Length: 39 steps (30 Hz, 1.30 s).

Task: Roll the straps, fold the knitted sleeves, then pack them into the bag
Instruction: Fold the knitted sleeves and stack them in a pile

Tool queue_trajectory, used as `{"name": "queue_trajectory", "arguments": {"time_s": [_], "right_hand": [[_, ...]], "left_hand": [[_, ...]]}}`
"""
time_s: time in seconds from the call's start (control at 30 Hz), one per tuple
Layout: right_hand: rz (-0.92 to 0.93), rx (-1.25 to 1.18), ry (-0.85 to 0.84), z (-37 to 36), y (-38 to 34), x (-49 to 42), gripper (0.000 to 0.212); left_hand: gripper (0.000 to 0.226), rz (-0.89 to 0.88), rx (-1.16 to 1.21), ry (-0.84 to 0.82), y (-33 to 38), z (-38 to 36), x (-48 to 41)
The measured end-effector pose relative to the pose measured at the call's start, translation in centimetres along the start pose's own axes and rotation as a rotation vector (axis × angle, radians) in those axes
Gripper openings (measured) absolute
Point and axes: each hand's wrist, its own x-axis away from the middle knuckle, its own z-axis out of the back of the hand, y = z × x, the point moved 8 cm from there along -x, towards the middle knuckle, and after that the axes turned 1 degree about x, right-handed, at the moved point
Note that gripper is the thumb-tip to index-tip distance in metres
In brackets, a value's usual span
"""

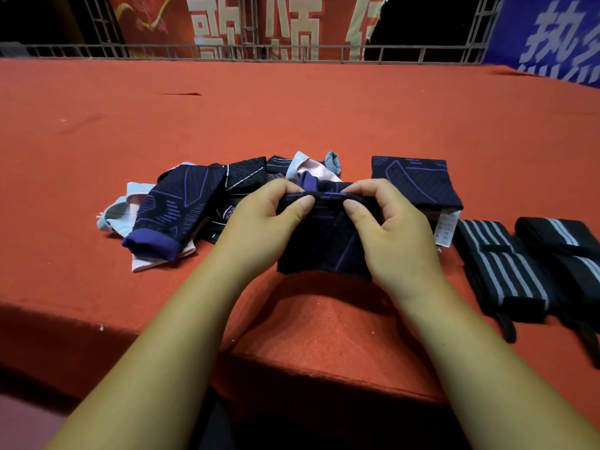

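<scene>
A dark navy knitted sleeve with purple lines (324,245) hangs doubled over between both hands, just above the red table. My left hand (259,222) pinches its top edge on the left, and my right hand (389,228) pinches the same edge on the right. A folded navy sleeve (415,183) lies flat behind my right hand. To the left sits a loose pile of navy and pale pink sleeves (172,209). Two rolled black straps with grey stripes, one nearer (500,267) and one at the frame's right edge (565,248), lie at the right.
The red cloth-covered table (292,118) stretches far back, and its front edge runs just under my forearms. A metal railing (292,53) with red and blue banners stands behind the table. No bag is in view.
</scene>
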Motion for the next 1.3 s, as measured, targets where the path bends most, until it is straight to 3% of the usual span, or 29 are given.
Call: {"name": "queue_trajectory", "arguments": {"time_s": [0.43,0.6,0.7,0.8,0.83,0.93,0.97,1.0,1.07,1.17,1.3], "right_hand": [[-0.334,-0.06,0.025,-0.6,4.5,0.1,0.013],[-0.429,-0.07,0.045,-0.5,5.6,0.3,0.023],[-0.477,-0.101,0.028,-1.1,5.6,0.8,0.045],[-0.572,-0.192,-0.044,-2.3,6.2,1.7,0.079],[-0.623,-0.279,-0.075,-2.7,6.1,1.9,0.076],[-0.791,-0.501,-0.252,-4.2,5.8,3.0,0.035],[-0.793,-0.528,-0.313,-4.6,5.7,3.3,0.025],[-0.782,-0.553,-0.326,-4.7,5.5,3.4,0.027],[-0.704,-0.565,-0.294,-4.6,5.6,3.0,0.056],[-0.513,-0.45,-0.213,-3.6,4.9,2.0,0.059],[-0.404,-0.315,-0.125,-2.3,4.4,1.5,0.05]], "left_hand": [[0.038,0.386,0.436,-0.041,-4.0,-3.2,0.2],[0.074,0.372,0.373,-0.059,-4.4,-3.9,0.4],[0.078,0.351,0.274,-0.015,-4.6,-3.6,0.2],[0.057,0.354,0.192,0.045,-4.6,-3.0,-0.1],[0.052,0.36,0.152,0.071,-4.8,-2.7,-0.2],[0.054,0.369,0.061,0.122,-5.6,-2.0,-0.6],[0.054,0.374,0.045,0.13,-5.9,-1.8,-0.7],[0.055,0.377,0.036,0.133,-6.2,-1.7,-0.8],[0.057,0.364,0.023,0.129,-6.2,-1.4,-0.9],[0.062,0.334,0.117,0.049,-5.7,-1.5,-0.7],[0.026,0.337,0.479,-0.254,-4.3,-3.6,0.5]]}}
